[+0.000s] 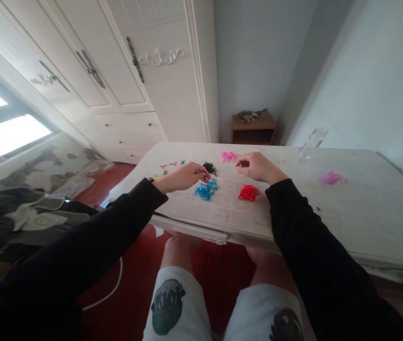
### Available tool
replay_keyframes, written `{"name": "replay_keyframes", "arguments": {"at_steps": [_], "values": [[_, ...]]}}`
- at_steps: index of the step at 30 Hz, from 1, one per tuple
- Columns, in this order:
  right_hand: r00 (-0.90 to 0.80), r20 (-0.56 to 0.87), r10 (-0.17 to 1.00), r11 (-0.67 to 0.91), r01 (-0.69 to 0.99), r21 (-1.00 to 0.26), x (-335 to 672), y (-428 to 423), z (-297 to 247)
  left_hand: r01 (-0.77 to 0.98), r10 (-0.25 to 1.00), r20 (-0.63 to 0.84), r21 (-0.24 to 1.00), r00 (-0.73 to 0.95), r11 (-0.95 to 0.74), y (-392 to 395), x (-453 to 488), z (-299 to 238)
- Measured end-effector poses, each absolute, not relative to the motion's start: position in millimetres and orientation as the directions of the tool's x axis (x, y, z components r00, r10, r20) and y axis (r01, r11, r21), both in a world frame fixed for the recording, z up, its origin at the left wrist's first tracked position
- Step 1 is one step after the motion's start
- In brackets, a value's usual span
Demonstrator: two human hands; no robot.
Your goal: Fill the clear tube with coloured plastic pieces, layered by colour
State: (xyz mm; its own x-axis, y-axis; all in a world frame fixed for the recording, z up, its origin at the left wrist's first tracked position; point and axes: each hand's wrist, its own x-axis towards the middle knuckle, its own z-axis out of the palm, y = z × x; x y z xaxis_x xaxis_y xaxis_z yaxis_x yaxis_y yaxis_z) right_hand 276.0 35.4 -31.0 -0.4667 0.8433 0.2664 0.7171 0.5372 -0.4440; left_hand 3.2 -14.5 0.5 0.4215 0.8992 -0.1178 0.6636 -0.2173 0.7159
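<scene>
My left hand (190, 176) hovers by the blue pile (206, 189) of small thin bands and the black pile (210, 168). Its thumb and fingers are pinched together, with a tiny dark bit at the tips that is too small to name. Curled in a pinch, my right hand (256, 168) is between the pink pile (228, 156) and the red pile (248, 192). What its fingertips hold, if anything, is hidden. A speck of yellow (243, 175) shows just below them. Several mixed-colour pieces (170, 165) lie past my left wrist.
The white table (293, 213) carries a clear glass bottle (313, 142) and a purple pouch-like item (332, 178) on the right. Behind stand a white wardrobe (173, 99) and a small brown cabinet (254, 125). Piled clothes (34, 213) are at the left.
</scene>
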Motion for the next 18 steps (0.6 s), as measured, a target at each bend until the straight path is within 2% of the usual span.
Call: {"name": "replay_keyframes", "arguments": {"at_steps": [3,6,10,14,18], "values": [[-0.641,0.276,0.716,0.684,0.568,-0.457,253.7,24.8,-36.2,0.671,0.894,-0.065,0.685,0.444,-0.283,-11.8,1.6,0.7],[-0.73,0.274,0.626,0.754,0.478,-0.45,231.8,13.0,-45.7,0.667,0.905,-0.048,0.692,0.423,-0.276,-11.2,-2.2,0.6],[-0.751,0.25,0.611,0.758,0.465,-0.457,216.8,0.0,-52.6,0.669,0.922,-0.058,0.706,0.382,-0.233,-13.5,-10.7,-1.3],[-0.773,0.194,0.605,0.742,0.458,-0.489,213.5,-7.0,-47.5,0.666,0.941,-0.128,0.736,0.313,-0.121,-19.2,-15.5,0.0],[-0.753,0.195,0.628,0.717,0.464,-0.52,212.3,-6.4,-43.6,0.53,0.932,-0.215,0.848,0.291,0.03,-23.3,-17.3,2.0]]}}
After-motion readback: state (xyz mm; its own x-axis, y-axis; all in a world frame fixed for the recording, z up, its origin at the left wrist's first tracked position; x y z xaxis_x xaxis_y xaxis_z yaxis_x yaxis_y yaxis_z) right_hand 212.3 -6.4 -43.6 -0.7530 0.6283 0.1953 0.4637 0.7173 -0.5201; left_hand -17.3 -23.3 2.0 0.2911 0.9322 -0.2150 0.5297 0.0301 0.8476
